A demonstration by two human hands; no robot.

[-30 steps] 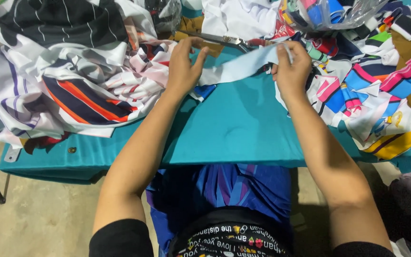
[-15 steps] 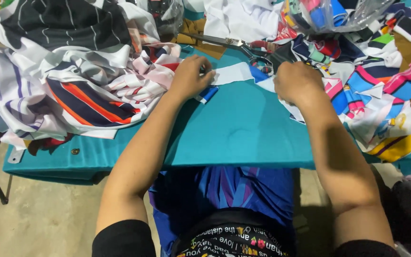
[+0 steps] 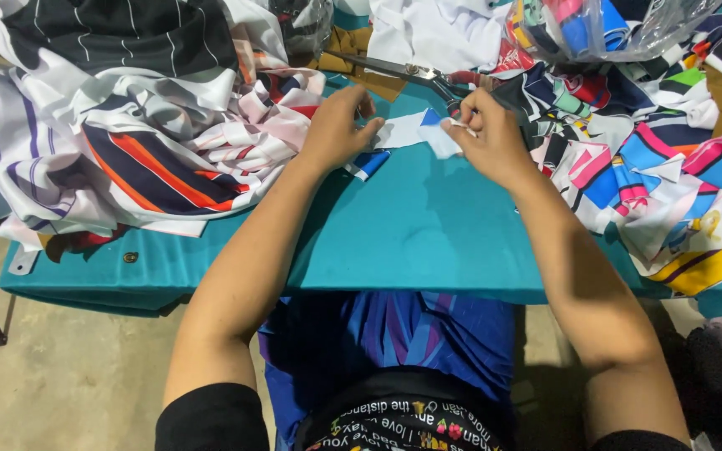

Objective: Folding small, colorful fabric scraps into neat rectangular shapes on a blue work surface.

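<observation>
A small white fabric piece (image 3: 415, 132) with a blue patch lies on the teal table (image 3: 428, 234) between my hands. My left hand (image 3: 338, 127) presses flat on its left end, fingers together. My right hand (image 3: 488, 138) pinches its right end with closed fingers. A white and blue striped scrap (image 3: 369, 163) pokes out under my left wrist. Large scissors (image 3: 411, 71) with red handles lie just beyond my hands, touched by neither.
A heap of striped white, navy and orange cloth (image 3: 127, 125) fills the table's left. Colourful cut fabric pieces (image 3: 653, 167) pile on the right. A clear plastic bag (image 3: 620, 25) of scraps sits at the back right. Blue cloth (image 3: 394, 342) hangs at my lap.
The long white strip I held stretched out a second ago is now folded short. Both hands have drawn closer together near the middle of the table.
</observation>
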